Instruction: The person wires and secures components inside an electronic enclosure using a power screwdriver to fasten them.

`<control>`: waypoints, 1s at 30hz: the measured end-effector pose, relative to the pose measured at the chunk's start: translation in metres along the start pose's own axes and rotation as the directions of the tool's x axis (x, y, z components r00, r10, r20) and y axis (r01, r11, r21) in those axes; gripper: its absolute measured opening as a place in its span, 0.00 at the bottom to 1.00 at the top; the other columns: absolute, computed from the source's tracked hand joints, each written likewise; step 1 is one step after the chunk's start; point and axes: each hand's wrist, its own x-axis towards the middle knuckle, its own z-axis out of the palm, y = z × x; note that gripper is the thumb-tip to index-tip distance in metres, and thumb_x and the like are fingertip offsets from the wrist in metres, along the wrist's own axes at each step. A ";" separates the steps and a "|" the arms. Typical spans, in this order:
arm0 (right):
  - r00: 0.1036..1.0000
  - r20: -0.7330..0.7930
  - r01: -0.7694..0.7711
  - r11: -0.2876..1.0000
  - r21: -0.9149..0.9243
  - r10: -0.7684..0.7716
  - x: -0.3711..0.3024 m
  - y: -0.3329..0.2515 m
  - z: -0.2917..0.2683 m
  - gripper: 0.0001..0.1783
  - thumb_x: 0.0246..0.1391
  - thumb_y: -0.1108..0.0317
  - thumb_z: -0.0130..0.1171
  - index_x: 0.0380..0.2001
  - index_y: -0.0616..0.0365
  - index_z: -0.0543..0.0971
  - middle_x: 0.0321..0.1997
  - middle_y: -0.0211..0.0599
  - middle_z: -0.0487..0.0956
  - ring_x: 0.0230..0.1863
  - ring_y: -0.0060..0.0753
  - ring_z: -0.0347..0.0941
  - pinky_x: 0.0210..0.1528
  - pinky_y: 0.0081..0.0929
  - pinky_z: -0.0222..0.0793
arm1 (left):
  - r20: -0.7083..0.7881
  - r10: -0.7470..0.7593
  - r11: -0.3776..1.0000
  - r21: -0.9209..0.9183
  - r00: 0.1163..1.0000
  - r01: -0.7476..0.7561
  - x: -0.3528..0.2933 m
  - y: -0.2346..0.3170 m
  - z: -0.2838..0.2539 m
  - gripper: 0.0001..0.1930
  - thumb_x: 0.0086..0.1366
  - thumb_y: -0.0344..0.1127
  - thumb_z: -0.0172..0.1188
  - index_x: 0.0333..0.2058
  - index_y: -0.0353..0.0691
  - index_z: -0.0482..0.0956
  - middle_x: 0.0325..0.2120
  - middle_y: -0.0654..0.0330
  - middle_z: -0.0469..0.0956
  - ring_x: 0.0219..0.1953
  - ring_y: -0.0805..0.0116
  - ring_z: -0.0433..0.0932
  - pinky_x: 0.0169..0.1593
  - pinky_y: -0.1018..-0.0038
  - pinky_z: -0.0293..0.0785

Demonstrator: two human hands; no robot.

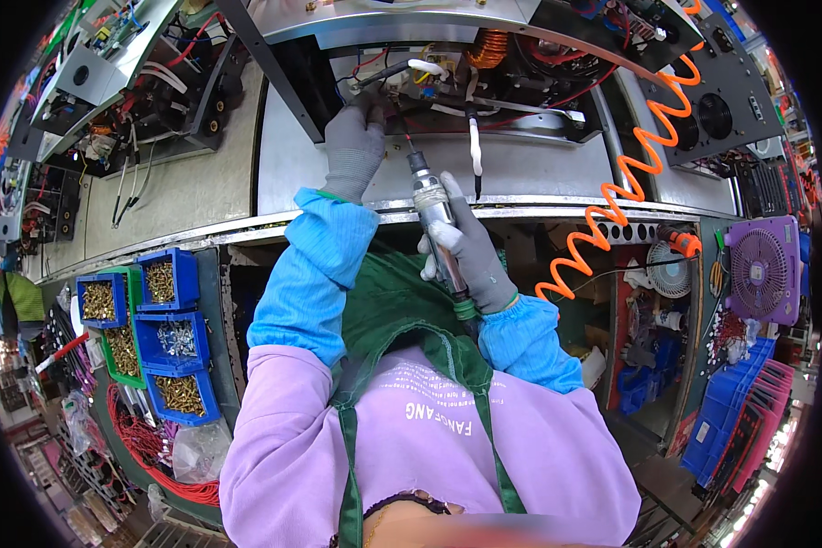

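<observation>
My right hand (473, 248), in a grey glove with pale fingertips, is wrapped round a silver pneumatic screwdriver (432, 203). The tool's long thin bit (404, 128) points away from me into an open metal chassis (539, 128). Beside the bit, my gloved left hand (356, 137) reaches into the same chassis. Its fingers are bent together near a black cable with a white sleeve (425, 67); what they hold, if anything, is hidden. A white-sleeved wire with a black end (475, 151) hangs over the chassis's front. Behind it sits a copper coil (489, 48).
An orange coiled air hose (630, 187) hangs at the right. Blue bins (184, 388) of brass-coloured and silver fasteners stand at the left, above red wires (146, 447). Other open chassis (178, 110) line the bench. A purple fan (763, 272) and blue trays (721, 429) are at far right.
</observation>
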 end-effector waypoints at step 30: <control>0.995 -0.048 -0.086 0.990 0.109 0.092 0.002 -0.006 0.009 0.34 0.61 0.59 0.46 0.67 0.42 0.48 0.38 0.37 0.69 0.24 0.24 0.69 0.17 0.23 0.73 | 0.031 0.223 0.933 0.284 0.974 -0.223 -0.006 0.008 0.003 0.23 0.51 0.25 0.50 0.47 0.52 0.76 0.35 0.49 0.76 0.37 0.48 0.75 0.41 0.59 0.73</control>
